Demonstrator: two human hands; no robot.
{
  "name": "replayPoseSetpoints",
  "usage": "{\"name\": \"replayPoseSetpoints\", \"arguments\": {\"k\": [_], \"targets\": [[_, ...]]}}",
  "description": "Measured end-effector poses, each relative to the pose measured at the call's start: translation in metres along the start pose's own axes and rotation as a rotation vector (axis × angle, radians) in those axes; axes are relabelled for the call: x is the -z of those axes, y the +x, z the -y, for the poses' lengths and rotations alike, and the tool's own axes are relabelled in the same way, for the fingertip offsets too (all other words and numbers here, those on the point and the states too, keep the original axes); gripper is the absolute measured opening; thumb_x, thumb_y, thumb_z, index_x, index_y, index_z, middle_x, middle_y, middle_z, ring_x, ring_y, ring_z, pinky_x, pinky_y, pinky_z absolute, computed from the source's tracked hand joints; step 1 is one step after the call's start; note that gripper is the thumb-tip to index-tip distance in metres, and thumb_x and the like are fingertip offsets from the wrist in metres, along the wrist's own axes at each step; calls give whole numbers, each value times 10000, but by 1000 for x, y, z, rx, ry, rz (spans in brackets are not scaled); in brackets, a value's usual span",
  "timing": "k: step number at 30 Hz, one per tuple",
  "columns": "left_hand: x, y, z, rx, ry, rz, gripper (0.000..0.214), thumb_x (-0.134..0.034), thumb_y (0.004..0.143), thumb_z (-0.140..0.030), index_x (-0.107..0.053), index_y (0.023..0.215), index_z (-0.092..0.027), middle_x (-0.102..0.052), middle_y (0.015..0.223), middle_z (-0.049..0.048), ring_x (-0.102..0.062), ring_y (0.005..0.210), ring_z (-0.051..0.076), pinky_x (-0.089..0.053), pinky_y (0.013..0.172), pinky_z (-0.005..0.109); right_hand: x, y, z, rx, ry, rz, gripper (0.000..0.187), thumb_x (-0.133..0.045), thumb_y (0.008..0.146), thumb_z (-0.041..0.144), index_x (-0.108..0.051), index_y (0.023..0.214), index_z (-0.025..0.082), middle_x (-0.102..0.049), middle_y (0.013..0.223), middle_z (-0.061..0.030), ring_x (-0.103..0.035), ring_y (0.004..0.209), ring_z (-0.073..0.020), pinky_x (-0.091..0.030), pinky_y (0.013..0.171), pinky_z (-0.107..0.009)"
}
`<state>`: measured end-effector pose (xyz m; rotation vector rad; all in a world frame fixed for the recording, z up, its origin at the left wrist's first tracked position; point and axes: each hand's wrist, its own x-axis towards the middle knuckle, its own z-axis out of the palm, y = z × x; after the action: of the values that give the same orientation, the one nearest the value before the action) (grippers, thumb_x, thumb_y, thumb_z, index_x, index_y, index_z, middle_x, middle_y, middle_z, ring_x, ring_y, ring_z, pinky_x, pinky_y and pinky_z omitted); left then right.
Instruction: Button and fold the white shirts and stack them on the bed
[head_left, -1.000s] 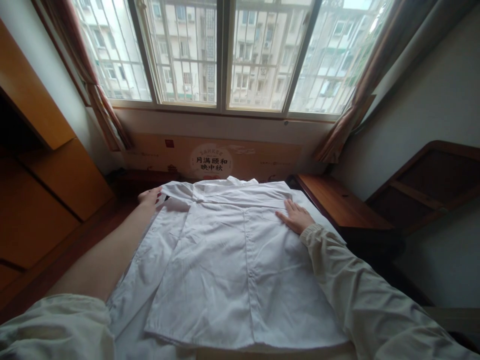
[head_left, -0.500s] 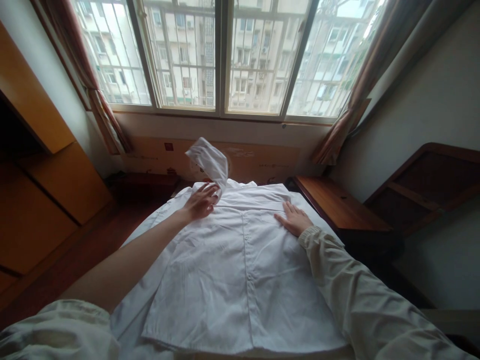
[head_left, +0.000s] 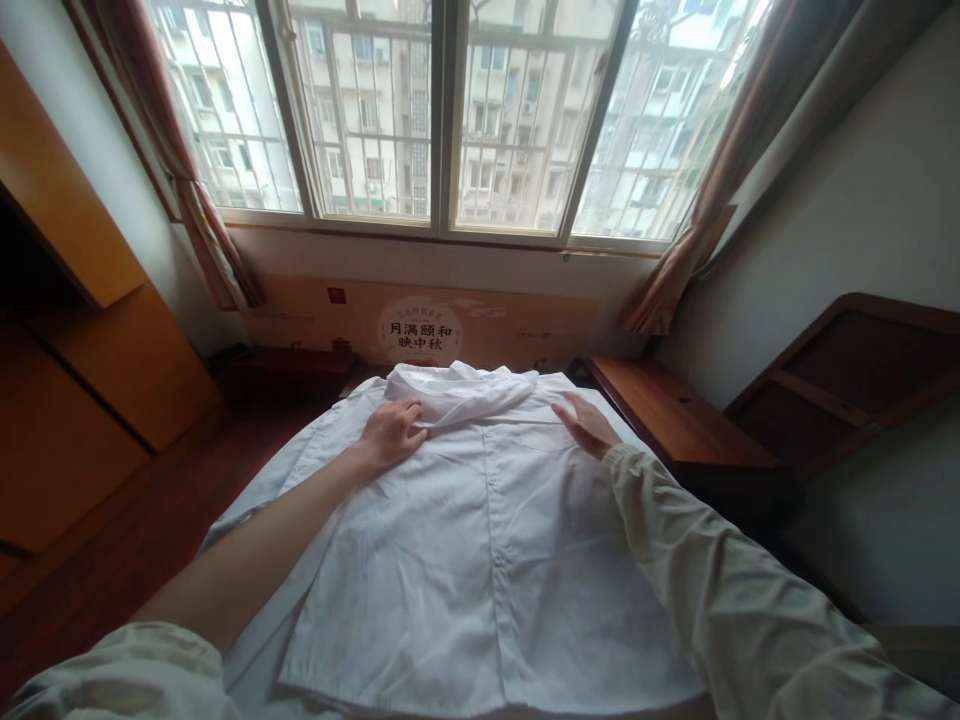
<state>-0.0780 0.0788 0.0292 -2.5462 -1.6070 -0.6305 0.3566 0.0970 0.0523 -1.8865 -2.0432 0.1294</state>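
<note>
A white button-up shirt (head_left: 420, 560) lies front side up, its button placket running down the middle. Across its upper chest lies a sleeve (head_left: 480, 398), loosely creased. My left hand (head_left: 390, 435) rests on the shirt at the sleeve's left end, thumb and fingers apart, the fingers slightly bent on the cloth. On the right side of the chest, my right hand (head_left: 589, 425) is open, fingers stretched out and thumb side up, close to the sleeve's right end. The shirt's collar area is bunched at the far edge and partly hidden by the sleeve.
White cloth (head_left: 255, 540) spreads under the shirt on the left. A brown wooden desk (head_left: 675, 410) stands at right, with a dark wooden panel (head_left: 847, 390) beyond it. Ahead are a printed board (head_left: 510, 320) and a barred window (head_left: 442, 120). An orange cabinet (head_left: 112, 370) stands left.
The sleeve, in the air above my left hand before, now lies across the chest. My left hand has moved slightly left and down. My right hand has turned from palm-flat to thumb side up.
</note>
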Motion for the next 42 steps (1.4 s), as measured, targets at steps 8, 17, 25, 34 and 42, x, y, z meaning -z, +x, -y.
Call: {"name": "replayPoseSetpoints", "arguments": {"k": [8, 17, 25, 34, 42], "targets": [[-15, -1, 28, 419, -83, -256, 341, -609, 993, -367, -672, 1284, -200, -615, 1515, 138, -598, 1384, 303, -479, 1187, 404, -6, 37, 91, 427, 28, -126, 449, -624, 988, 411, -659, 1382, 199, -646, 1503, -137, -515, 1469, -319, -380, 1255, -493], [-32, -10, 45, 585, -379, -337, 323, -702, 927, -313, -663, 1236, -227, -755, 1256, 97, -733, 994, 249, -567, 918, 350, -68, 70, 218, 589, 87, -72, 476, -812, 925, 369, -680, 1358, 221, -702, 1322, -115, -643, 1223, -303, -491, 1086, -446], [-34, -9, 50, 560, -510, -366, 332, -748, 881, -263, -671, 1202, -241, -748, 1243, 68, -698, 836, 186, -559, 810, 299, -111, 104, 274, 508, 136, -89, 320, -848, 903, 484, -828, 1141, 270, -709, 1153, -100, -624, 1130, -294, -508, 1011, -414], [-31, -8, 49, 705, -592, -334, 497, -797, 854, -310, -586, 1299, -240, -768, 1180, 68, -698, 739, 165, -523, 717, 278, -122, 143, 288, 133, 691, -66, 169, -646, 982, 333, -778, 1026, 237, -805, 1069, -58, -725, 1008, -236, -552, 908, -338], [-26, -8, 48, 697, -451, -257, 301, -601, 1022, -486, -708, 892, -236, -724, 793, 29, -660, 750, 200, -407, 690, 277, -117, 151, 282, 220, 564, -208, 404, -617, 978, 278, -633, 1378, 225, -746, 1316, -113, -666, 1238, -284, -505, 1097, -442]]}}
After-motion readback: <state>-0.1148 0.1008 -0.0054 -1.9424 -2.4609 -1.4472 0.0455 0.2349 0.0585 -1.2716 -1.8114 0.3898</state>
